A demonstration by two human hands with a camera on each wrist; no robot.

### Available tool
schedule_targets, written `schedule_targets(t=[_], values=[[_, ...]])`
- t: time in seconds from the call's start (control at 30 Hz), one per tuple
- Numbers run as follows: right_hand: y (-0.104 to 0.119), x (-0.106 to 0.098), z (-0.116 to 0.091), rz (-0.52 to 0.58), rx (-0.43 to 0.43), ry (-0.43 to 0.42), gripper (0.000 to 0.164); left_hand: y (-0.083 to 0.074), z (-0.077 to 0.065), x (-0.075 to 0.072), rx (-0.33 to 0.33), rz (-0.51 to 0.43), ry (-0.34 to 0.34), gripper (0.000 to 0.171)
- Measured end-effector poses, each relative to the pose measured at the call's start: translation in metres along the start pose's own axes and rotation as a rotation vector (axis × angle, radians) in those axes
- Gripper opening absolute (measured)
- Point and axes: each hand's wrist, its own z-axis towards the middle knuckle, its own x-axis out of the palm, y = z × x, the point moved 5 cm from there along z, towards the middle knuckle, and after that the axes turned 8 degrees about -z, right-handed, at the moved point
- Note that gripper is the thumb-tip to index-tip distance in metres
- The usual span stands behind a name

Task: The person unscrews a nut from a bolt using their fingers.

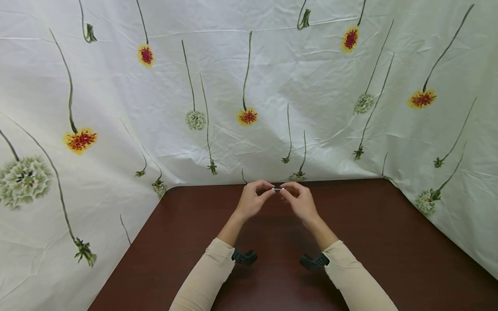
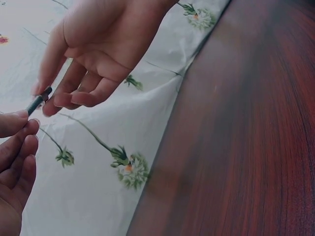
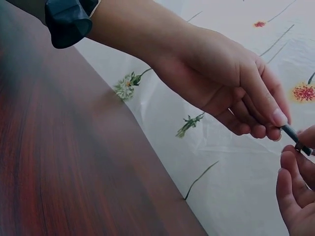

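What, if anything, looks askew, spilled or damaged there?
Nothing seriously wrong stands out. The white flower-printed fabric sheet behind the dark reddish-brown table is creased rather than smooth. The left hand and right hand pinch the small grey threaded metal rod.

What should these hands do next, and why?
Perhaps the right hand should gently twist the small ring-like piece while the left hand holds the threaded rod steady: both hands pinch the rod, threads show between them, and the right hand's grip sits beside that piece.
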Motion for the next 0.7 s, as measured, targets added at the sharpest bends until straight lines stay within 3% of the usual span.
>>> schedule_targets(t=[0.13,0.4,0.57,0.7], values=[[-0.0006,0.0001,-0.0003,0.022,0.000,0.011,0.030,0.0018,0.0007,0.0003,0.003,-0.004,-0.002,0.012],[-0.0015,0.0000,-0.0006,0.008,0.009,0.001,0.021,0.0010,0.0001,0.0003,-0.015,0.002,0.008,0.012],[-0.0006,0.0007,-0.0011,0.012,-0.011,0.012,0.028,0.0009,0.0001,-0.0005,-0.012,-0.002,0.001,0.011],[-0.0019,0.0009,-0.0005,-0.003,-0.001,0.004,0.024,0.0009,-0.0002,-0.0010,-0.012,-0.007,0.001,0.011]])
